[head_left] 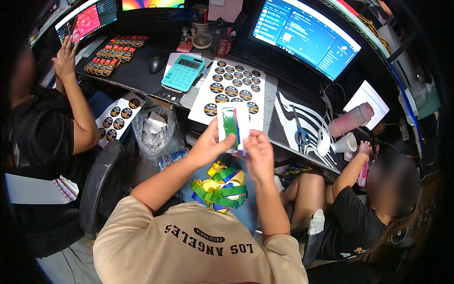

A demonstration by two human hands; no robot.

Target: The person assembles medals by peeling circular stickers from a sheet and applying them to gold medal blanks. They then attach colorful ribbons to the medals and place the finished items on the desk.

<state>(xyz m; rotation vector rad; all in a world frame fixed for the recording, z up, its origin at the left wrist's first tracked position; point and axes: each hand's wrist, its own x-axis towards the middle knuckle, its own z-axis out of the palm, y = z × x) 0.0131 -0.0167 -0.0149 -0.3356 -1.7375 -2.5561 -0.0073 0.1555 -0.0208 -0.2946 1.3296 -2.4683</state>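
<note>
White packet [232, 124] with green ribbon inside, between both hands.

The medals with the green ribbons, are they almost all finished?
Some look done: a pile of gold medals with green and blue ribbons lies in the lap. In hand: the left hand and right hand hold a white card with a green ribbon. Probably left: a sheet of round stickers on the desk looks mostly full, and more stickers sit beside the bag. So likely not nearly finished.
</note>
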